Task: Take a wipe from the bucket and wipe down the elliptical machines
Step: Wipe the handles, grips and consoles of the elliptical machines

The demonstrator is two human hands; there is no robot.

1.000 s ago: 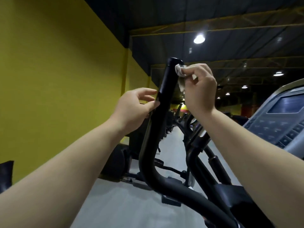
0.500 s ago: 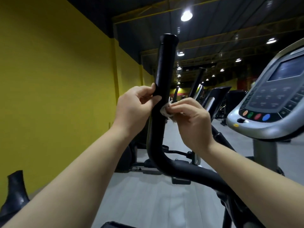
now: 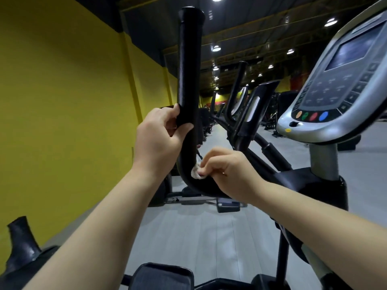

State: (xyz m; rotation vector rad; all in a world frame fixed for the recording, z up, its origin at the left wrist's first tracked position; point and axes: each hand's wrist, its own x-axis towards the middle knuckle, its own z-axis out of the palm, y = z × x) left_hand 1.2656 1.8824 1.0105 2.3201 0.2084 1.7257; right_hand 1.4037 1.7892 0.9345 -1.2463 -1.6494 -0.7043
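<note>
Both arms reach forward; left hand (image 3: 159,141) grips higher, right hand (image 3: 229,171) pinches lower.

A: How many hands show?
B: Two: one left hand (image 3: 159,141), one right hand (image 3: 230,172).
A: And wipes?
B: One small white crumpled wipe (image 3: 195,173).
A: The machine parts up close?
B: One tall black curved handlebar (image 3: 189,59), one silver-grey console with a dark screen (image 3: 339,91), four round coloured buttons (image 3: 314,116) on it, and one dark grey foot pedal (image 3: 163,276).
</note>
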